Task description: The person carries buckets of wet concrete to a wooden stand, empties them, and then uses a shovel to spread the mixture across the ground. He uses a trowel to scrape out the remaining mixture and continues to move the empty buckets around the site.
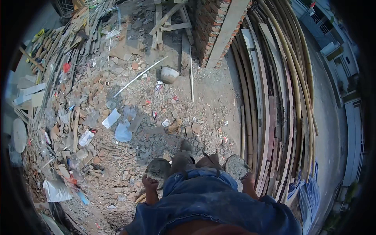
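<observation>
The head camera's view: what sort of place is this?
It looks like an outdoor building site, judging by the bare brick pillar, the long stack of timber and poles, and the broken rubble strewn about.

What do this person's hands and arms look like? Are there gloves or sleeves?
The left hand and right hand are bare, with no gloves showing. The visible bits of forearm are uncovered too. They come out past a dark blue top; exactly where its sleeves end is hard to tell.
</observation>
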The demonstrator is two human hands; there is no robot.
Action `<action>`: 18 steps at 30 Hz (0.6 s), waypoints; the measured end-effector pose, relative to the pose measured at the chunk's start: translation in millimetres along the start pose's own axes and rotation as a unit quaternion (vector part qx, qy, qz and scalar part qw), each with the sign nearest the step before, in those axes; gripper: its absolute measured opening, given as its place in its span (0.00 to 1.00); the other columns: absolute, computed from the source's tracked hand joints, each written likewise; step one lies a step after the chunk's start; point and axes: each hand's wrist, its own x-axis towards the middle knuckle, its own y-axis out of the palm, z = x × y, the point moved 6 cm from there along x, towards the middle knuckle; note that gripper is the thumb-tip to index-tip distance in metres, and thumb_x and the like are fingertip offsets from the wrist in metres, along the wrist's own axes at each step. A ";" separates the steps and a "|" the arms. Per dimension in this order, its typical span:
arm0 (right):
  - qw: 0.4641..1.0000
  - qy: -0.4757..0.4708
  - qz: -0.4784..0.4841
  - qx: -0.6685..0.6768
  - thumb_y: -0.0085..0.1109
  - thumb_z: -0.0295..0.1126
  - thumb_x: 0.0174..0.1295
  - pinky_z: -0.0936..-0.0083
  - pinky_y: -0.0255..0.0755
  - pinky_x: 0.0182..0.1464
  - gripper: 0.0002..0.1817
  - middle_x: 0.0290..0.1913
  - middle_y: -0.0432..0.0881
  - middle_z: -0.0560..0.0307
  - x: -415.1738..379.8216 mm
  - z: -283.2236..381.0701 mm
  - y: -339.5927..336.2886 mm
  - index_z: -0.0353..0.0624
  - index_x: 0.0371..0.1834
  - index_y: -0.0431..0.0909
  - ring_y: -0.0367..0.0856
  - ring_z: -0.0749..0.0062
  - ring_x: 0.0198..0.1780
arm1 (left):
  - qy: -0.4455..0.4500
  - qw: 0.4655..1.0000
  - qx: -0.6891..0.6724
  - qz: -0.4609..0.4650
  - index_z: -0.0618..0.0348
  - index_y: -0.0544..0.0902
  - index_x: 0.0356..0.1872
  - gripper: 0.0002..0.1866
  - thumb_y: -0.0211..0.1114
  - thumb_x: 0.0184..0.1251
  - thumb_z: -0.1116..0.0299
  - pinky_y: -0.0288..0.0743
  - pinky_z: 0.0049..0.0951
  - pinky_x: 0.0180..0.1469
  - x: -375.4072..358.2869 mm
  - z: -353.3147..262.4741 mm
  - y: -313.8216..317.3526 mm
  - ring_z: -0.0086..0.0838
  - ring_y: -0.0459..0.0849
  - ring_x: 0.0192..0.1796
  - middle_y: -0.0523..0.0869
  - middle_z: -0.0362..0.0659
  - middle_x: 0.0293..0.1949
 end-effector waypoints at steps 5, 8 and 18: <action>1.000 0.017 -0.011 -0.019 0.48 0.22 0.49 0.70 0.55 0.16 0.01 0.17 0.61 0.57 -50.0 9.7 102.5 0.37 0.23 0.68 0.59 0.71 0.15 | 0.024 0.999 -0.002 0.033 0.46 0.62 0.18 0.13 0.53 0.57 0.59 0.55 0.22 0.16 7.9 -59.8 107.7 0.20 0.55 0.11 0.57 0.29 0.10; 0.997 0.045 0.048 -0.035 0.48 0.21 0.49 0.70 0.54 0.16 0.01 0.17 0.60 0.57 -45.2 7.1 177.4 0.36 0.24 0.67 0.59 0.71 0.15 | 0.001 0.994 0.004 0.105 0.46 0.65 0.20 0.10 0.55 0.55 0.60 0.54 0.16 0.12 3.4 -100.6 192.3 0.17 0.59 0.11 0.61 0.29 0.11; 0.974 -0.017 0.096 -0.203 0.47 0.24 0.49 0.72 0.59 0.17 0.03 0.16 0.64 0.58 -34.8 -37.2 443.1 0.42 0.20 0.69 0.64 0.73 0.16 | 0.121 0.966 0.141 0.180 0.44 0.64 0.18 0.11 0.51 0.60 0.63 0.52 0.18 0.12 -19.4 -259.7 492.6 0.17 0.54 0.10 0.57 0.27 0.10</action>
